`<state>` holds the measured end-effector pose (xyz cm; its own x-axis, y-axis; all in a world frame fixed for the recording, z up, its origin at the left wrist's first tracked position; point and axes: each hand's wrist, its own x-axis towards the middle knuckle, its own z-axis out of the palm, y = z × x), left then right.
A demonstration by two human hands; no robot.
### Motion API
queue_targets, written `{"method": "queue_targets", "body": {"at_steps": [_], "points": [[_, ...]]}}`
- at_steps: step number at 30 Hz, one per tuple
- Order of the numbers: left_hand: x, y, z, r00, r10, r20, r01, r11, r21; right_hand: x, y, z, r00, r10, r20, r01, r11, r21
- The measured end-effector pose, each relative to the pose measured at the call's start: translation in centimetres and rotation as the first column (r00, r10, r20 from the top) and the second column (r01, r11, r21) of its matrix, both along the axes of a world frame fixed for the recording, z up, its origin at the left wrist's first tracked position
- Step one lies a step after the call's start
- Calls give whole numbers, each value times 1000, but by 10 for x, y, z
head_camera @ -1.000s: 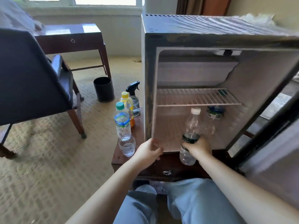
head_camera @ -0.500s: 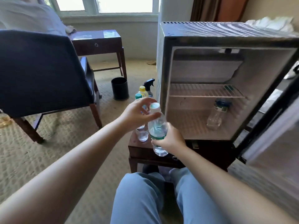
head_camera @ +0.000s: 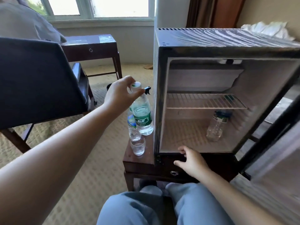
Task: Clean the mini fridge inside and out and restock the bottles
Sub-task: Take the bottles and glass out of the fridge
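Beige carpet (head_camera: 97, 168) surrounds a dark wooden side table (head_camera: 138, 165). At its eleven o'clock, the left hand (head_camera: 119, 93) pinches a green-labelled clear plastic bottle (head_camera: 142, 117) by its cap. At three o'clock, the right hand (head_camera: 191, 161) has its fingers spread.

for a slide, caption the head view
Left hand grips green-label bottle by the cap beside the open mini fridge; right hand at its base.

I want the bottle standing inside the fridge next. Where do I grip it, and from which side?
Grip the bottle round its clear lower body, below the label, reaching straight in through the open front with the free right hand. The wire shelf sits close over its cap, so a grasp from above looks blocked.
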<state>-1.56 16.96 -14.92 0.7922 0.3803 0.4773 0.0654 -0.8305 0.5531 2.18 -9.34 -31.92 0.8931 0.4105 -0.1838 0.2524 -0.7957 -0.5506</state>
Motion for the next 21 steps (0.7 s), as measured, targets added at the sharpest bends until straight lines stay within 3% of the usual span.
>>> {"method": "queue_targets", "body": {"at_steps": [4, 14, 21], "points": [[30, 4, -17, 998, 53, -29, -51, 996, 67, 23, -4, -1, 999, 0, 49, 0, 1000, -4], [82, 21, -58, 989, 77, -125, -71, 996, 50, 59, -9, -17, 993, -83, 86, 80, 996, 48], [113, 21, -89, 931, 53, -361, -38, 998, 50, 77, -29, -41, 991, -124, 53, 120, 990, 68]]}}
